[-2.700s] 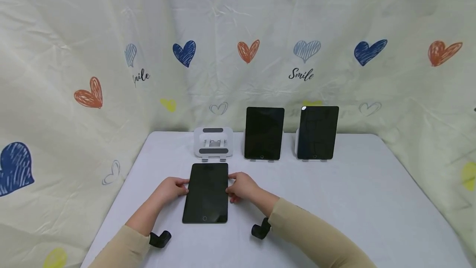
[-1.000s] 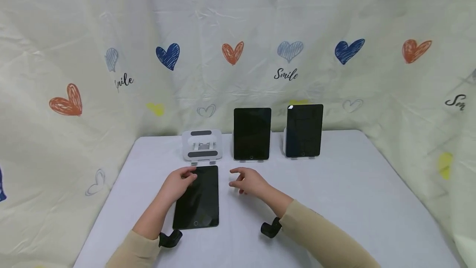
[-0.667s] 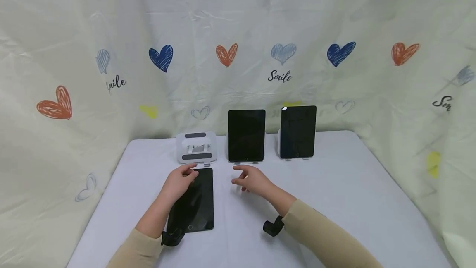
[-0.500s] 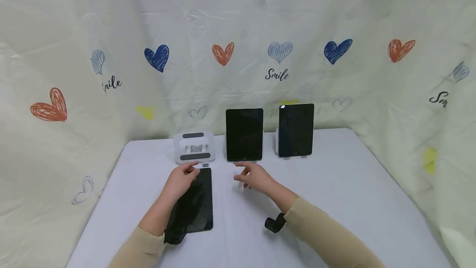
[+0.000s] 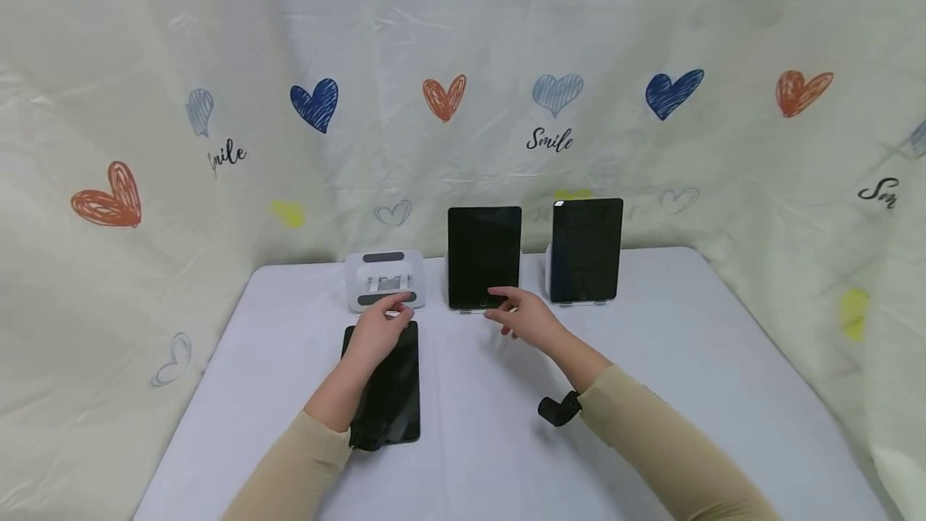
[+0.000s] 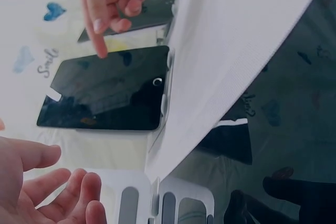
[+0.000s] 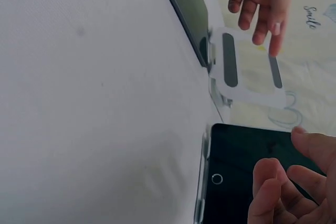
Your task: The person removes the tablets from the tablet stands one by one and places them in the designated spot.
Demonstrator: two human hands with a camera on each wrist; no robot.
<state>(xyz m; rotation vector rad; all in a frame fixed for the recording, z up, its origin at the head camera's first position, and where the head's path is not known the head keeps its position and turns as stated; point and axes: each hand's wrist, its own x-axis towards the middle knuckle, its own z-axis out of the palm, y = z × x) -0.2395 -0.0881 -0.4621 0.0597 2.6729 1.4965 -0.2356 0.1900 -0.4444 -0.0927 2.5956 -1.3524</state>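
Note:
A black tablet (image 5: 396, 392) lies face up on the white table, partly hidden by my left forearm. My left hand (image 5: 381, 331) hangs over its far end, fingers relaxed and holding nothing. Just beyond is a white tablet stand (image 5: 352, 280) with dark grey pads, overlapped by my fingertips in the head view. My right hand (image 5: 531, 318), likewise empty with loosely bent fingers, hovers in front of a second tablet (image 5: 483, 252) propped on its own stand. In the right wrist view my right hand (image 7: 294, 190) overlaps that tablet's dark screen (image 7: 231, 150).
A third tablet (image 5: 586, 250) leans on a stand at the back right. Behind the table (image 5: 651, 392) hangs a pale curtain (image 5: 492, 14) printed with hearts and "Smile". Black wrist devices (image 5: 559, 409) sit below my sleeves.
Both hands have let go of the flat tablet's sides. They have risen and moved forward, the left over its far end, the right toward the middle tablet. The camera view has shifted slightly.

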